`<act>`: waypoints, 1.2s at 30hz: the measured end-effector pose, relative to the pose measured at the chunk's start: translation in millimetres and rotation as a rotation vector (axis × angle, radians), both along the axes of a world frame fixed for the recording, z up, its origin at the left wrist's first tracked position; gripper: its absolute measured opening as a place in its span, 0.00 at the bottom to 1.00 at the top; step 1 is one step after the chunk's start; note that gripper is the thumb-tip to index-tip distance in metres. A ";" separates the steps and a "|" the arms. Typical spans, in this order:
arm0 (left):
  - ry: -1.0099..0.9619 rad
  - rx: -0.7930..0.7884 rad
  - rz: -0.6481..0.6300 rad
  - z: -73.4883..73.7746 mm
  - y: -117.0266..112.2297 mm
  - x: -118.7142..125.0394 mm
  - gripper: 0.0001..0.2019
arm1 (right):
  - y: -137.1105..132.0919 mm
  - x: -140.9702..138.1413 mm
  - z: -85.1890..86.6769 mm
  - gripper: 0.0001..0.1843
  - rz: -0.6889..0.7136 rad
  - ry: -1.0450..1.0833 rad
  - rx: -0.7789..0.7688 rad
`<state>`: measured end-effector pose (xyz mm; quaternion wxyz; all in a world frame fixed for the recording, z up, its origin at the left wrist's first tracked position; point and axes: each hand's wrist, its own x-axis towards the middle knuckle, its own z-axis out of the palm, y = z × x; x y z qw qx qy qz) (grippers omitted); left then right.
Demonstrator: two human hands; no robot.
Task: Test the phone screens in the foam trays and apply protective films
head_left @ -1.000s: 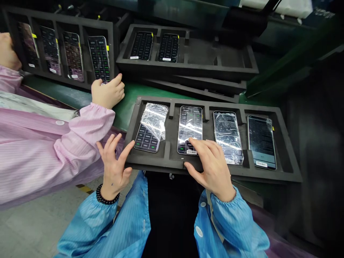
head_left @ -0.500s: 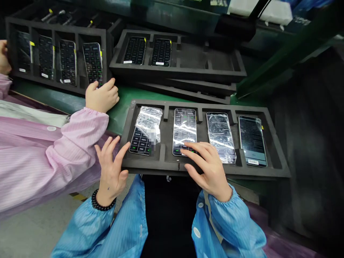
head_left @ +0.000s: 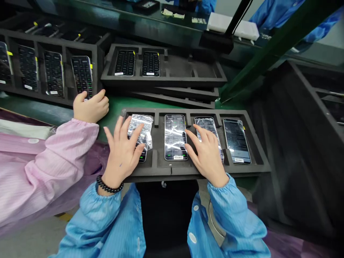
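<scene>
Head view: left hand (head_left: 122, 154) rests open on a film-wrapped phone (head_left: 139, 132), right hand (head_left: 206, 154) open on another phone (head_left: 208, 134). Screen writing is unreadable. A co-worker's hand (head_left: 90, 107) lies left, on the green surface (head_left: 115, 107).

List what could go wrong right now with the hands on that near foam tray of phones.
1. The left hand lies on crumpled film half off the leftmost phone; it may tear or smear the screen.
2. The foam tray seems to overhang the green bench; pressure on the near rim might tip it.
3. The right hand spans the third phone; its film might wrinkle.
</scene>
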<state>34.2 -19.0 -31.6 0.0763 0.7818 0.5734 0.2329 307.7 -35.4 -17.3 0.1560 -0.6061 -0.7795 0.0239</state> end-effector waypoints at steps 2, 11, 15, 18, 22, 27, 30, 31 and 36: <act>0.005 -0.030 0.002 -2.2 1.2 2.8 0.31 | 0.0 -1.0 -0.6 0.23 0.015 -0.025 0.001; -0.010 -0.061 0.017 -3.8 -0.3 1.7 0.31 | -0.2 1.0 -3.5 0.25 0.031 -0.026 0.002; -0.011 -0.044 0.013 -1.4 -0.9 2.3 0.31 | -0.8 1.3 -3.2 0.27 0.023 0.028 0.013; -0.020 0.041 0.022 0.4 -3.7 1.3 0.29 | -1.2 2.3 -3.3 0.27 0.024 0.054 0.015; -0.001 0.093 0.015 -0.1 -5.6 -0.6 0.28 | -0.8 2.5 -4.5 0.27 0.028 0.063 0.016; 0.032 0.053 0.003 -0.8 -3.4 0.6 0.27 | -2.4 1.9 -3.0 0.26 0.035 0.127 0.071; -0.089 0.128 0.096 2.9 -8.0 0.5 0.28 | -11.7 13.7 2.9 0.26 -0.012 0.300 0.253; -0.143 0.151 0.125 4.3 -11.5 -0.7 0.27 | -16.9 21.8 5.3 0.25 -0.073 0.338 0.317; -0.296 0.095 0.274 -0.9 -38.3 -22.2 0.24 | -52.6 87.6 7.4 0.27 -0.609 0.238 0.357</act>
